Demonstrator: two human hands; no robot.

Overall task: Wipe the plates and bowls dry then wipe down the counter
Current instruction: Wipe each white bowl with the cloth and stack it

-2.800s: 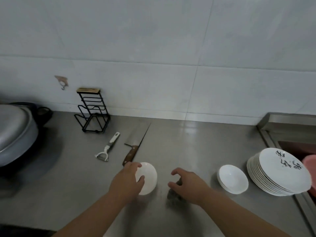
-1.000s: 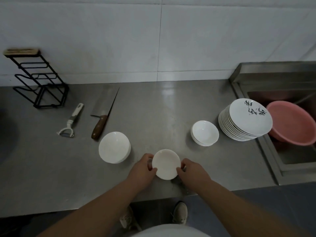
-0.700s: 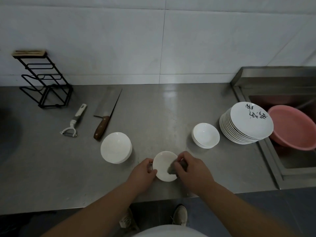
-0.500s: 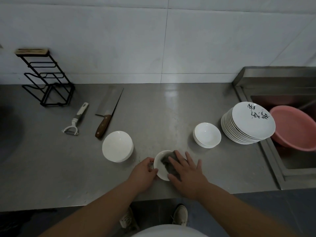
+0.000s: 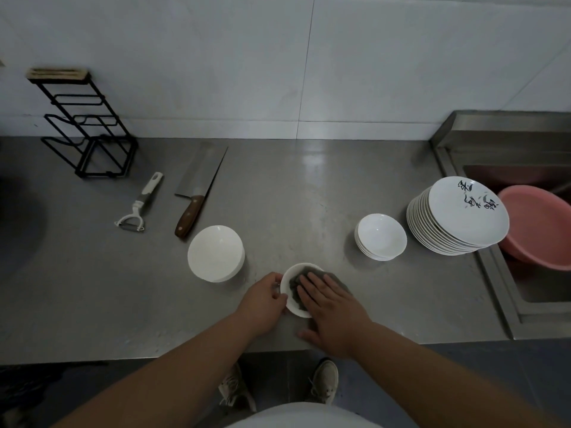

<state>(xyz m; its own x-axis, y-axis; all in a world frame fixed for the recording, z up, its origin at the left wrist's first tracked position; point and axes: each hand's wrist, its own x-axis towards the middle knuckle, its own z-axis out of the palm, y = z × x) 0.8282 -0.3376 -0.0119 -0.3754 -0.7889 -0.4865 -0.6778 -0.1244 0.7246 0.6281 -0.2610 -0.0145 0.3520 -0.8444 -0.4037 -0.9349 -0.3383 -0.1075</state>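
- Small white bowl (image 5: 286, 278) sits on the steel counter (image 5: 309, 196), close to the front edge and about mid-width.
- My left hand (image 5: 262, 299) grips the bowl's left rim, fingers curled round it.
- My right hand (image 5: 330, 307) lies flat with fingers straight and together, pressing the grey cloth (image 5: 294, 288) into the bowl. A bit of cloth spills over the right rim.
- Front edge runs just behind both wrists. My shoes (image 5: 324, 381) show on the floor below it.
- Left of the bowl: stack of white bowls (image 5: 215, 253), near but not touching.
- Right: a smaller stack of bowls (image 5: 381, 236), open side up, well apart from my right hand.
- Beyond that is a plate stack (image 5: 463, 211), tilted, with dark brush marks on the top plate. It stands at the counter's right end, right beside the sink (image 5: 525, 304).
- A pink basin (image 5: 540, 230) sits in the sink, just beside the plates. Can't tell if they touch.
- Open steel: the wide strip between bowl and tiled wall (image 5: 278, 72), and the front-left stretch of the counter.
- Back left: cleaver (image 5: 199, 183), blade toward the wall, with a peeler (image 5: 139, 208) beside it and a black wire rack (image 5: 86, 128) against the wall.
- Hidden: my right hand and the cloth cover most of the bowl's inside, and my palm covers its right rim.
- Cut off: the basin and sink at the right frame edge.
- Dark patch (image 5: 12, 227) at far left, can't make out what it is.
- Can't tell whether the left bowl stack is face up or face down.
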